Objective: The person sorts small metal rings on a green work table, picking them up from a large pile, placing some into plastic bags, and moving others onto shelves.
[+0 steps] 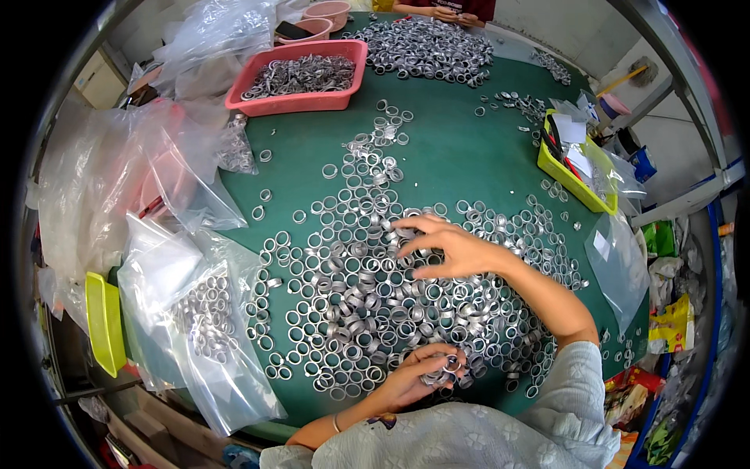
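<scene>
A broad heap of small metal rings (367, 293) is covering the centre and lower centre of the frame, lying on a green table (453, 160). At the bottom centre, the person's left hand (416, 377) is gripping a few rings (449, 365) in its curled fingers. Just right of centre, the right hand (451, 250) is extending over the heap, thumb and fingers spread apart; whether its fingertips are touching a ring, I cannot tell. At lower left, a clear plastic bag (234, 395) is holding more rings. A pink tub (297, 103) of metal pieces is sitting at upper left, a yellow-green basket (574, 184) is standing at right, and another person's hands (447, 14) are showing at the top edge.
</scene>
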Tool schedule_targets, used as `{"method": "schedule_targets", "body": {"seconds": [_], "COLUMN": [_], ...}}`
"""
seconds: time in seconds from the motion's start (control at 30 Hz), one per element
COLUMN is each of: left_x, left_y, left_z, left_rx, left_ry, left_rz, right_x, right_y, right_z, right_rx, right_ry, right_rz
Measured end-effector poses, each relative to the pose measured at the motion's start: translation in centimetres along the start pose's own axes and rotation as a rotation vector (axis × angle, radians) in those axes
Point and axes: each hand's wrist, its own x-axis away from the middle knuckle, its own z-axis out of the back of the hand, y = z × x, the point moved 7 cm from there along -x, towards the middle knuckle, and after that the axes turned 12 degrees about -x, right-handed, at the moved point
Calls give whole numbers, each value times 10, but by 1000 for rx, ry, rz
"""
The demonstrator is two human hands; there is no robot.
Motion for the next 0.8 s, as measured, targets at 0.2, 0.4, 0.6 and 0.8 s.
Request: {"method": "schedule_targets", "body": {"seconds": [0.2, 0.4, 0.6, 0.8], "left_x": [1, -2, 2, 0], "left_y": [0, -1, -2, -1], "left_z": [-3, -5, -2, -5], "left_rx": [42, 10, 24, 8], "left_ry": [-35, -27, -2, 3], "left_rz": [-33, 38, -4, 1], "right_x": [-34, -82, -54, -7], "right_y": [38, 104, 43, -11], "right_z": [53, 46, -4, -39], "right_rx": [-262, 279, 71, 272], "right_ry": [205, 391, 75, 22], "right_rz": [-187, -74, -63, 109]}}
